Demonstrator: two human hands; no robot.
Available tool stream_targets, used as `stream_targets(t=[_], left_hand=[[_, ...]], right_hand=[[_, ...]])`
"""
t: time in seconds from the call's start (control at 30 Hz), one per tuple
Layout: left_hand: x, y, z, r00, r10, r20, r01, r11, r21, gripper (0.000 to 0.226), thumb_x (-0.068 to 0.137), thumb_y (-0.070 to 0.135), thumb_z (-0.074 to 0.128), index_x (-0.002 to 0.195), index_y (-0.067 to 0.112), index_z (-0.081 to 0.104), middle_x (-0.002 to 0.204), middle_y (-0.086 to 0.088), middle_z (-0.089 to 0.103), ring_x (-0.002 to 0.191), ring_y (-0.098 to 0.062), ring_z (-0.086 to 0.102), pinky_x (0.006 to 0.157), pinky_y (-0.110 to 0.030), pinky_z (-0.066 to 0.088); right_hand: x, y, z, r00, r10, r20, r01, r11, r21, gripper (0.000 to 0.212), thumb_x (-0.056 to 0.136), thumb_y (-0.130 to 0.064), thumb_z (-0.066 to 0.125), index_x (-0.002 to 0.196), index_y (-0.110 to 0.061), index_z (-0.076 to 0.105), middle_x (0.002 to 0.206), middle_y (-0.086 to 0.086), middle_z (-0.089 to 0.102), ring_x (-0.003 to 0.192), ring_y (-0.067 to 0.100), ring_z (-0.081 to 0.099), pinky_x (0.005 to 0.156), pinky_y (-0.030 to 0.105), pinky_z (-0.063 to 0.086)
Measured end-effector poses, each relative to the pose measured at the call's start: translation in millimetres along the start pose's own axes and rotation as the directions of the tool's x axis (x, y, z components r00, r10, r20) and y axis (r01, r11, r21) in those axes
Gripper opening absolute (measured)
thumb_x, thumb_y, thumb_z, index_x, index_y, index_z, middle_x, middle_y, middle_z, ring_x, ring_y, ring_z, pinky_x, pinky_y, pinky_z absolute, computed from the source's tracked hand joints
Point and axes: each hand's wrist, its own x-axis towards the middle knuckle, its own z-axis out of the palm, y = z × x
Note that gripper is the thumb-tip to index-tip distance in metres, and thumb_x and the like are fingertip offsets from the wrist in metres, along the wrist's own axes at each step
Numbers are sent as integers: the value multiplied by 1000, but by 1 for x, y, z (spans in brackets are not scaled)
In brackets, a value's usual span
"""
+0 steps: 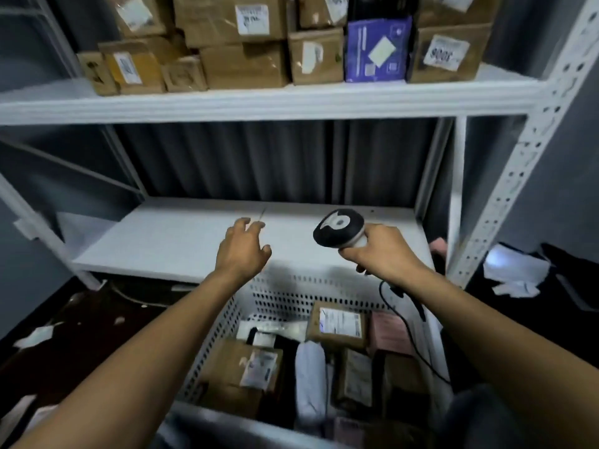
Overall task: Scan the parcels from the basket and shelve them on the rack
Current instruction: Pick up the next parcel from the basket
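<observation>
The person's left hand point(243, 251) is out over the lower shelf point(162, 241) of the white rack point(507, 202). Its fingers are spread and bent a little, and it holds nothing. At three o'clock from it is the right hand point(382, 251). Those fingers are wrapped tight round the handle of a scanner point(338, 230). The scanner's black and white head sticks up at eleven o'clock from that hand. A black cable point(411, 337) hangs down from it.

At six o'clock, under both hands, sits a white basket point(291, 290) with little holes in its walls. The parcels are in there – a brown box point(337, 325) with a white label, a white soft bag point(309, 377) and a pink pack point(387, 332) lie close together.

At twelve o'clock the top shelf point(259, 106) is full of brown boxes, with one purple box point(377, 50) at one o'clock.
</observation>
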Motion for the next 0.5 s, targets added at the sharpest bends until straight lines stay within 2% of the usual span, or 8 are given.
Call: stream_targets(t=[0.1,0.2,0.3,0.37,0.47,0.5], left_hand=[[-24,7,41,996,22,87,-23,1000,8,56,92,31,59,144,17,42,152,-11,31,135,-31,36,107,-41,37],[-46,11,88,980,24,199,-26,1000,7,58,92,31,59,144,17,41,151,-12,33,134,-32,38,107,-41,38],[-67,16,133,955,13,297,-11,1000,-9,59,90,31,61,144,15,42,149,-12,35,134,-32,39,109,-38,36],[-75,25,161,932,24,363,-17,1000,-22,58,91,32,61,143,15,42,149,-12,36,135,-30,39,110,-34,34],[-85,44,195,896,57,441,-18,996,-92,56,89,31,62,141,17,46,144,-11,41,131,-27,43,106,-30,37],[-88,53,205,880,68,469,-10,992,-125,57,88,32,62,141,16,46,142,-11,42,129,-28,45,105,-30,38]], right_hand=[[-18,39,4,999,34,36,-31,996,-86,25,79,-29,70,97,-12,68,80,5,69,73,21,67,69,32,54],[-31,75,5,996,86,17,-84,990,-113,26,79,-30,71,98,-13,66,86,2,65,84,21,61,66,28,43],[-40,109,12,986,164,19,-163,985,-60,15,80,-22,71,88,-11,64,80,5,64,78,23,62,66,31,49],[-39,128,14,980,194,47,-191,980,-60,17,82,-20,68,87,-4,66,83,13,69,77,28,66,69,33,52],[-35,150,7,975,212,74,-196,965,-176,27,84,-24,68,96,0,67,98,18,70,93,30,65,68,29,40],[-34,157,2,968,235,88,-214,957,-197,26,84,-25,68,95,0,67,98,18,69,95,31,65,68,28,42]])
